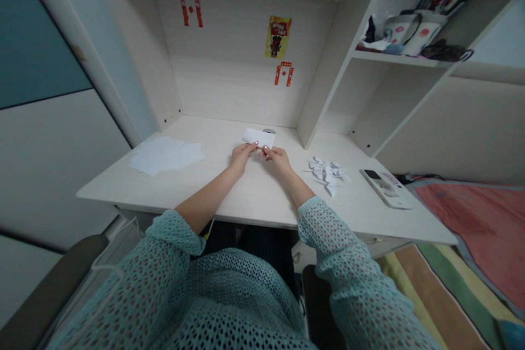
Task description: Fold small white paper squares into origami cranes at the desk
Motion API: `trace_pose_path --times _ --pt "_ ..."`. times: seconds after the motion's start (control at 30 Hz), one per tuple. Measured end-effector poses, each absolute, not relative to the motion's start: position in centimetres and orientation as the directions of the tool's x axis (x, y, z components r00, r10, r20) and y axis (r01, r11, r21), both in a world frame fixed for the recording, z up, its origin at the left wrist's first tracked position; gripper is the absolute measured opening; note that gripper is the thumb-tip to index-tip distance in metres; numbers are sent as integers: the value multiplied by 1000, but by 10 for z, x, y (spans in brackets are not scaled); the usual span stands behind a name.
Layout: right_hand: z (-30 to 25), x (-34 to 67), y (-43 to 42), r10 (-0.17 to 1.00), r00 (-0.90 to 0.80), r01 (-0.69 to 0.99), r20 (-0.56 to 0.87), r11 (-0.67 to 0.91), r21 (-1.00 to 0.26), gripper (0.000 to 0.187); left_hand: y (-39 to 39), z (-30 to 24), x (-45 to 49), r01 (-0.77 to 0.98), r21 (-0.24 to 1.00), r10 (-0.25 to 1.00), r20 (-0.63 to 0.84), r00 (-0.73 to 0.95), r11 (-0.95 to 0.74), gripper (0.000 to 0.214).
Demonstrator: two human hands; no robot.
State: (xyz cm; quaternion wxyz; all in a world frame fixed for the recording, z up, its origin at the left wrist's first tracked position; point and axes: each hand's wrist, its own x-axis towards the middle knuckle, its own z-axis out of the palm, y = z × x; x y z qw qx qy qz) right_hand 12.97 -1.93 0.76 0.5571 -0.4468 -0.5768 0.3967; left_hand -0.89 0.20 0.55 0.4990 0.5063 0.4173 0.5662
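Observation:
A small white sheet of paper [260,136] is held up over the middle of the desk, between my two hands. My left hand [243,154] pinches its lower edge near the middle. Close beside it, my right hand [276,157] pinches the lower right part of the same sheet. Loose white paper sheets [164,154] lie overlapping on the left. To the right of my right hand sits a heap of folded white paper pieces [327,172]. Their exact shape is too small to tell.
A small round grey object [269,131] shows partly behind the held sheet. A white phone [385,188] lies at the desk's right end. Shelves rise at the back, with cups [422,33] of scissors and pens at upper right. The desk's front edge [254,222] is near my body.

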Motion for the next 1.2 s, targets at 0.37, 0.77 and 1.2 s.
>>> trace_pose_path --times 0.37,0.77,1.2 --pt "5 129 -26 963 -142 91 229 243 -966 45 -2 15 -8 -157 946 950 299 88 -283 33" --pt "-3 137 -17 956 33 297 291 269 -916 44 14 0 -10 10 929 926 367 82 -369 28" --pt "0 134 -21 953 21 251 303 288 -924 48 2 9 -10 -113 955 948 289 134 -275 30"
